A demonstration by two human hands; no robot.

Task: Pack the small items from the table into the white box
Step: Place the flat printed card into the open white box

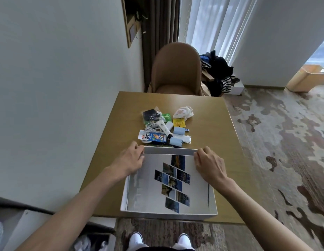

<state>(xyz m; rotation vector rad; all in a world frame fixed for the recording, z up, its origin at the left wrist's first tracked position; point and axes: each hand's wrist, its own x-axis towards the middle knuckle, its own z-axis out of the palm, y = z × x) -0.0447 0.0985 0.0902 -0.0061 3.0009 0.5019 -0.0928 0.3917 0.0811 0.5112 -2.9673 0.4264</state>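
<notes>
The fingers (139,148) of the left hand (129,160) curl round the far left corner of the white box (168,213), and the right hand (210,164) grasps its far right corner. The box sits at the near edge of the counter (212,124). The small items (164,127) lie heaped just beyond it, with a brown chair (175,69) behind.

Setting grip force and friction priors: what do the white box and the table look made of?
white box: probably matte paperboard, going by its thin walls, crisp folded edges and printed surface. table: wood or wood-look laminate with a satin finish; it is brown and faintly grained with a soft glare. Cannot tell which.
</notes>
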